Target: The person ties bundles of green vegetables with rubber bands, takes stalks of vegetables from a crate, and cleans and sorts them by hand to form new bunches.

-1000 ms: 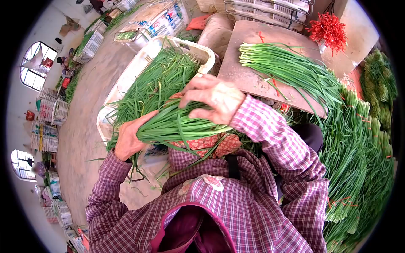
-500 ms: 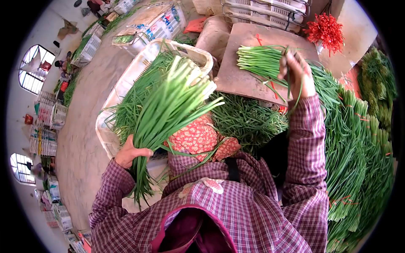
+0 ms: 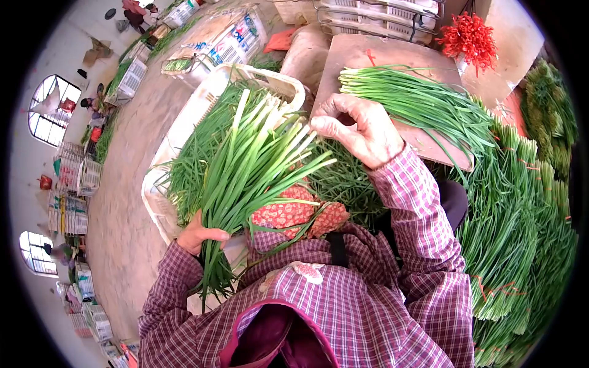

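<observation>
In my left hand is a loose bunch of garlic chives, gripped low on the leafy part, with the pale stem ends pointing up and away. My right hand is beside those stem ends, thumb and forefinger pinched together. Whatever is between its fingertips, if anything, is too small to make out. Another bundle of chives lies across the board behind my right hand, its leaves trailing over the right edge.
A white plastic crate with more chives stands at the left. Tied bundles are heaped on the right. Red ties hang beyond the board. Loose leaves lie below it. Stacked crates stand at the back.
My right hand has moved left from the bundle on the board to the stem ends of the held bunch. The strand it held over the board no longer shows there. My left hand keeps its grip.
</observation>
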The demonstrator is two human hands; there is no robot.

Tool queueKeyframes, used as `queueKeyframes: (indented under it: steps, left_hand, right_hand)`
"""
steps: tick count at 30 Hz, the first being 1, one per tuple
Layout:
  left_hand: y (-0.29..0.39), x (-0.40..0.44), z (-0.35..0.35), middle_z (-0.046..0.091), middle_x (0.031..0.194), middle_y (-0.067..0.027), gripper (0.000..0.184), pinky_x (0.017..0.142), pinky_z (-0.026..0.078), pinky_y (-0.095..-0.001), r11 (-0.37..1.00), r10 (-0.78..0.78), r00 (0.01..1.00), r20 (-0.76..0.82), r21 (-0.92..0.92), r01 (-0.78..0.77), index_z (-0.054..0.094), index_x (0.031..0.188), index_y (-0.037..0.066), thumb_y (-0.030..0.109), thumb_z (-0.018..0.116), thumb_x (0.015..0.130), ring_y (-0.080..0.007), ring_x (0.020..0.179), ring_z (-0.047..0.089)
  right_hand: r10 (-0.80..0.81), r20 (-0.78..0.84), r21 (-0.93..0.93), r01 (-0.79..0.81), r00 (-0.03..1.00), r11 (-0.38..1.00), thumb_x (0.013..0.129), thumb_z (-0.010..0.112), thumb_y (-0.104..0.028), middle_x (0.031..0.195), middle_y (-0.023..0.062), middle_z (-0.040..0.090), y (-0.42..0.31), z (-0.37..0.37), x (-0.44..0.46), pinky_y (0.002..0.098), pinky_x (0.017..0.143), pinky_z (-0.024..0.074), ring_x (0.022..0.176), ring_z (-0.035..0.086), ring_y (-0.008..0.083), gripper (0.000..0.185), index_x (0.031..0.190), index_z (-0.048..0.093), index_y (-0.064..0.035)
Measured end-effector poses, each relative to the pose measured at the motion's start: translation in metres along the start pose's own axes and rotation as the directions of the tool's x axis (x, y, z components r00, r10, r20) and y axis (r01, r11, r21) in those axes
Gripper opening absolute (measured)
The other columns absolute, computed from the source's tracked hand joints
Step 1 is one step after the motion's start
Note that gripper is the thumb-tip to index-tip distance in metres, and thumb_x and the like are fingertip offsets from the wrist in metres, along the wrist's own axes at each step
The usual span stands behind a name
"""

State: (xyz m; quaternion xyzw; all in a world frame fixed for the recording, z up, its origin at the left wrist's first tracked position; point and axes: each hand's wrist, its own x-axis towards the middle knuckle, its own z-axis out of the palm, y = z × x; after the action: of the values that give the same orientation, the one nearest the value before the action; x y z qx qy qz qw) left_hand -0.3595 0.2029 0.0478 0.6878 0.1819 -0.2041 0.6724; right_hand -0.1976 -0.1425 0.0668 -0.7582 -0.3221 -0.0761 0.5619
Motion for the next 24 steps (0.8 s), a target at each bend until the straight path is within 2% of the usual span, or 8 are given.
queueKeyframes:
  steps: [3, 6, 9, 10, 18, 19, 21, 24]
  left_hand:
    - [-0.003, 0.003, -0.002, 0.062, 0.078, -0.0135, 0.064, 0.048, 0.047, -0.0332, 1.0, -0.006, 0.999, 0.035, -0.009, 0.006, 0.05, 0.121, -0.002, -0.001, 0.072, 0.061, -0.0213, 0.054, 0.058]
    - [-0.002, 0.004, 0.003, 0.061, 0.077, -0.0139, 0.064, 0.048, 0.047, -0.0335, 1.0, -0.007, 0.999, 0.052, -0.016, 0.008, 0.05, 0.12, -0.002, 0.001, 0.073, 0.061, -0.0215, 0.053, 0.058]
    - [-0.002, 0.006, 0.01, 0.061, 0.075, -0.014, 0.064, 0.049, 0.048, -0.0335, 1.0, -0.007, 0.998, 0.055, -0.01, 0.008, 0.05, 0.12, -0.002, 0.002, 0.073, 0.06, -0.0218, 0.052, 0.058]
    - [-0.001, 0.006, 0.011, 0.061, 0.074, -0.014, 0.064, 0.049, 0.048, -0.0334, 1.0, -0.007, 0.998, 0.058, -0.008, 0.007, 0.05, 0.12, -0.002, 0.002, 0.073, 0.06, -0.022, 0.052, 0.057]
    - [-0.006, 0.008, 0.008, 0.062, 0.078, -0.0132, 0.062, 0.05, 0.048, -0.033, 1.0, -0.006, 0.993, 0.115, -0.002, 0.006, 0.051, 0.117, -0.003, 0.002, 0.074, 0.059, -0.0215, 0.055, 0.059]
    - [-0.007, 0.008, 0.009, 0.06, 0.074, -0.0142, 0.066, 0.047, 0.048, -0.0332, 1.0, 0.003, 0.995, 0.099, -0.011, -0.002, 0.05, 0.119, -0.002, 0.003, 0.075, 0.058, -0.0219, 0.052, 0.057]
    - [-0.006, 0.01, 0.007, 0.061, 0.075, -0.0141, 0.066, 0.047, 0.048, -0.0329, 1.0, 0.005, 0.993, 0.121, -0.014, -0.003, 0.049, 0.119, -0.002, 0.003, 0.075, 0.058, -0.0219, 0.052, 0.057]
    - [-0.009, 0.012, 0.0, 0.061, 0.076, -0.0141, 0.068, 0.047, 0.048, -0.0326, 1.0, -0.01, 0.987, 0.159, -0.012, 0.012, 0.048, 0.121, -0.002, 0.003, 0.076, 0.059, -0.0217, 0.053, 0.058]
  right_hand:
    - [-0.139, -0.091, -0.263, 0.111, 0.986, 0.959, 0.079, 0.071, -0.038, 0.076, 0.0122, 0.056, 0.0, 0.006, -0.013, 0.0408, 0.07, 0.047, 0.076, 0.058, 0.0322, 0.034, 0.087, 0.066, -0.0058]
    - [-0.145, -0.095, -0.409, 0.094, 0.985, 0.907, 0.074, 0.072, -0.047, 0.098, 0.0151, 0.058, 0.01, 0.026, -0.023, 0.0441, 0.08, 0.0462, 0.093, 0.056, 0.0342, 0.045, 0.091, 0.067, -0.0062]
    - [-0.126, -0.057, -0.482, 0.084, 0.99, 0.872, 0.074, 0.072, -0.052, 0.101, 0.0159, 0.057, 0.012, 0.051, -0.025, 0.0448, 0.083, 0.0443, 0.094, 0.054, 0.0326, 0.057, 0.111, 0.066, -0.0087]
    - [0.081, 0.038, -0.473, -0.054, 0.996, 0.879, 0.073, 0.071, -0.05, 0.113, 0.0133, 0.056, 0.01, 0.057, -0.023, 0.0474, 0.091, 0.0381, 0.108, 0.048, 0.0332, 0.053, 0.11, 0.067, -0.0108]
    - [-0.144, -0.09, -0.025, 0.143, 0.985, 0.989, 0.088, 0.059, -0.025, 0.1, 0.0136, 0.065, 0.039, 0.078, -0.024, 0.0466, 0.087, 0.0406, 0.093, 0.058, 0.0356, 0.024, 0.108, 0.068, -0.014]
    - [-0.026, -0.06, 0.104, 0.032, 0.998, 0.994, 0.09, 0.057, -0.024, 0.099, 0.0148, 0.068, 0.036, 0.076, -0.026, 0.0444, 0.082, 0.0464, 0.09, 0.062, 0.0372, 0.025, 0.11, 0.067, -0.0128]
    - [0.108, -0.025, 0.138, -0.103, 0.994, 0.985, 0.091, 0.055, -0.024, 0.092, 0.0163, 0.069, 0.034, 0.07, -0.027, 0.0409, 0.077, 0.0507, 0.088, 0.065, 0.0377, 0.025, 0.112, 0.067, -0.0133]
    - [0.045, -0.161, 0.024, -0.042, 0.986, 0.999, 0.091, 0.058, -0.023, 0.088, 0.0186, 0.069, 0.046, 0.064, -0.027, 0.0394, 0.072, 0.0535, 0.083, 0.068, 0.0342, 0.025, 0.109, 0.068, -0.0077]
